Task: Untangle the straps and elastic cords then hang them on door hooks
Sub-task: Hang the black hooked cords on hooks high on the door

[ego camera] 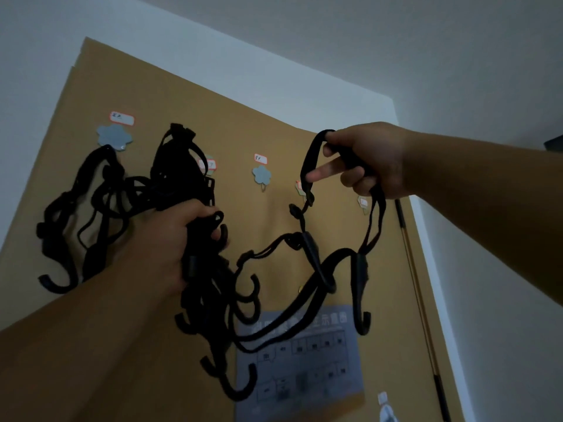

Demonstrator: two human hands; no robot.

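Note:
My left hand (pixel 179 239) grips a tangled bundle of black elastic cords (pixel 210 303), their plastic end hooks dangling below my fist. My right hand (pixel 365 161) holds up a loop of black strap (pixel 307 172); its ends trail down to two end hooks (pixel 362 300) and cross back toward the bundle. On the brown door (pixel 274 123), a black cord (pixel 82 208) hangs from the leftmost flower-shaped hook (pixel 115 137). A black strap bundle (pixel 179 166) covers the second hook. The third flower hook (pixel 262 175) is bare.
Two more labelled hooks (pixel 364 204) sit on the door near my right hand, partly hidden by the strap. A grey printed floor plan (pixel 304 360) is stuck lower on the door. White wall (pixel 487 284) borders the door on the right.

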